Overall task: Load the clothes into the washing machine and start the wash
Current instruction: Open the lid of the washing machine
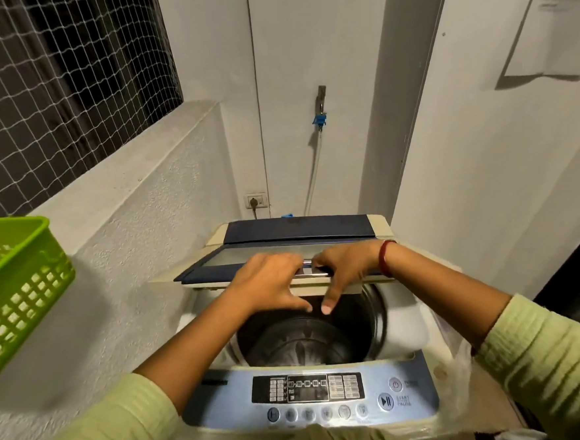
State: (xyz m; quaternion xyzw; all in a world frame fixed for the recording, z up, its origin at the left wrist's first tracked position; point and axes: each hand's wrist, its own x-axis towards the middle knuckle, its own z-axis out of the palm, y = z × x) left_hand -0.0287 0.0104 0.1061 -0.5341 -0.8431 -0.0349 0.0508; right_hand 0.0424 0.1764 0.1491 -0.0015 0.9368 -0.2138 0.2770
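A top-loading washing machine stands below me with its folding lid partly raised and folded back. My left hand and my right hand both grip the lid's front edge at its silver handle, thumbs hanging under it. Under the lid the dark drum shows, and no clothes are visible inside. The blue control panel with its buttons and start/pause key faces me at the near side.
A green plastic basket sits on the low concrete wall to the left. A white wall is close on the right. Behind the machine are a wall socket and a tap with a hose. Netting covers the window at upper left.
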